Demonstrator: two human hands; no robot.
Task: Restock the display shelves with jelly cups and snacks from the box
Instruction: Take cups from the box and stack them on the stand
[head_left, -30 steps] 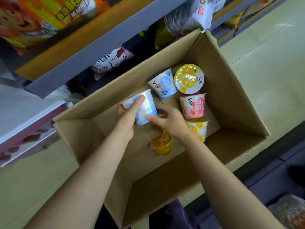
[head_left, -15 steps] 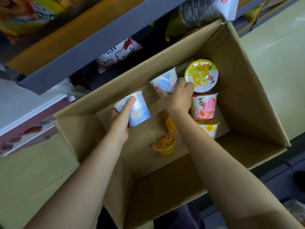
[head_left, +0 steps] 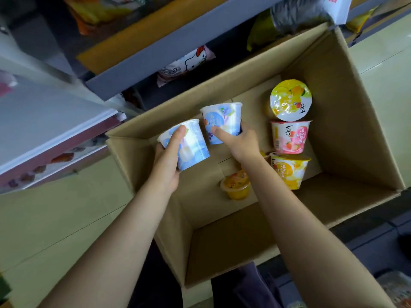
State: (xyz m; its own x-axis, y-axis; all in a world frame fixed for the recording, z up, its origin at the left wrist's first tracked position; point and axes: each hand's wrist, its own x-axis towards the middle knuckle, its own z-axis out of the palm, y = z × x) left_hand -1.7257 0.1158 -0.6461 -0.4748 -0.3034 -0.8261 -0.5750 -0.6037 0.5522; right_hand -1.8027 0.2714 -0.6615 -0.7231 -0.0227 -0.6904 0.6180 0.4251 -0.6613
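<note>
pale tiled floor (head_left: 55, 218), open cardboard box (head_left: 367, 121) standing on it at centre frame; display shelves (head_left: 155, 56) run along 10 to 1 o'clock just behind the box's far wall.

change: half a second ago the right hand was only reaching onto the second blue cup on the box floor; now that cup is off the floor and level with the first. both hands loaded, so the pick step looks done and the carry to the shelf is next (judgement).

left to right: left hand (head_left: 166, 167) wrapped around a blue jelly cup (head_left: 189, 145), fingers curled over its side, at about 9 o'clock of the box opening. right hand (head_left: 242, 141) closed around a second blue jelly cup (head_left: 222, 123), just beside the first, apart or touching unclear. small orange cup (head_left: 236, 187) on the box floor at 6 o'clock. at 3 o'clock, against the right wall: yellow-lidded cup (head_left: 291, 100), pink cup (head_left: 289, 137), yellow cup (head_left: 291, 170), close together.

room: far box wall sits near the shelf lip; straight up is clear. left half of box floor bare.
</note>
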